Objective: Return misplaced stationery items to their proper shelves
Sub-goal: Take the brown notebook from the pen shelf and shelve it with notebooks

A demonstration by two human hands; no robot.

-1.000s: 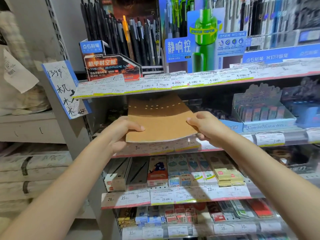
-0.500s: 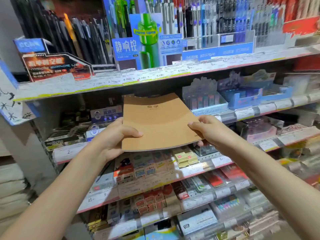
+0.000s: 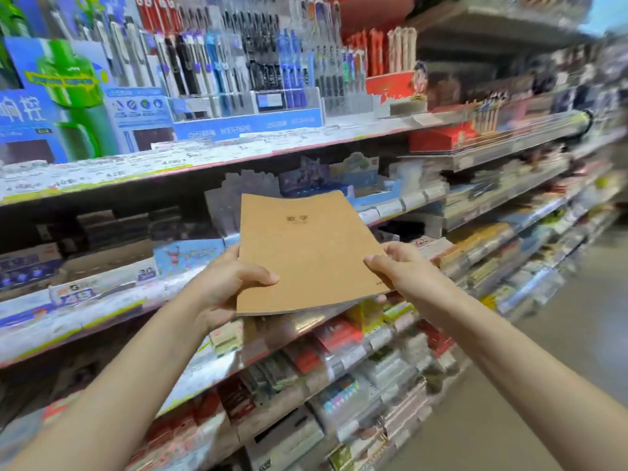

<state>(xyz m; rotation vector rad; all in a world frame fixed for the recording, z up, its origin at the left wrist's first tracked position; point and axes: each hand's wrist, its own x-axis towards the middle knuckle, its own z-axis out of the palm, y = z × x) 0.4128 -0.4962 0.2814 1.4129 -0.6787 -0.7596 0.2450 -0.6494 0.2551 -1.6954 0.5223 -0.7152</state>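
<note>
A thin brown kraft notebook (image 3: 307, 253) with small dark characters on its cover is held flat in front of the shelves, clear of them. My left hand (image 3: 224, 283) grips its lower left edge, thumb on top of the cover. My right hand (image 3: 404, 270) pinches its lower right edge, thumb on top too. The notebook hangs in the air at the height of the second shelf (image 3: 102, 300).
Stationery shelves run from left to right into the distance. The top shelf (image 3: 238, 154) carries rows of pens (image 3: 221, 62) and a blue-green display board (image 3: 68, 96). Lower shelves hold small boxed items and packets (image 3: 339, 338). Bare aisle floor (image 3: 560, 368) lies at the right.
The view has swung to the right along the aisle. The notebook has come out from the shelf and away from it, still held in both hands.
</note>
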